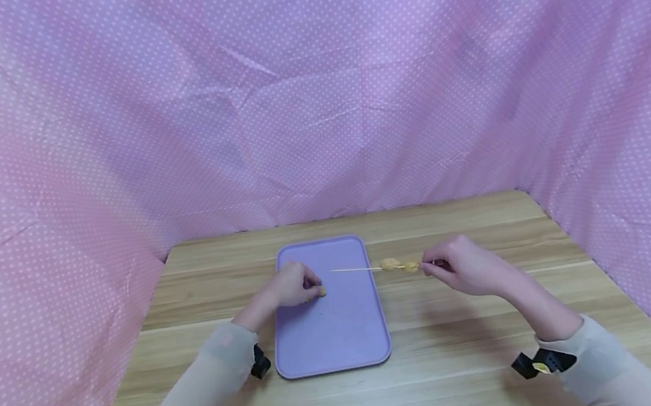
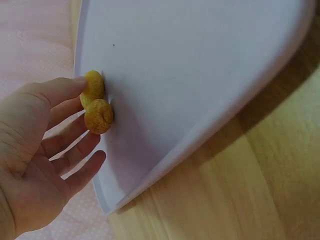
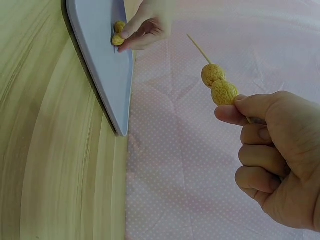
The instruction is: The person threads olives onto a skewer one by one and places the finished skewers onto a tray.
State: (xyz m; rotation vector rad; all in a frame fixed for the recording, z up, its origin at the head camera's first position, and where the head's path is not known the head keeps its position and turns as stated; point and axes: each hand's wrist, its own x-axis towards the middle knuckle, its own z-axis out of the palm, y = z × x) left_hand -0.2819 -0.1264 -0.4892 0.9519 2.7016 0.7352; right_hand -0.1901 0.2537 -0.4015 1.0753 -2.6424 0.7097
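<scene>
Over the tray [image 1: 343, 338], the left hand [image 1: 294, 284] pinches a ball [image 2: 93, 85], with a second ball [image 2: 98, 117] just beside it; whether either touches the tray is unclear. Right of the tray, the right hand [image 1: 465, 268] grips a skewer [image 1: 354, 270] behind two threaded balls [image 3: 223, 92], its tip above the tray.

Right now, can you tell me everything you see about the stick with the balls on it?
The stick is thin, straight and pale, looks wooden, and narrows to a tip. Two round, wrinkly, yellow-brown balls sit along it, near the end that the right hand pinches. It is held up above the table, and in the head view its bare part stretches over the purple tray.
</scene>
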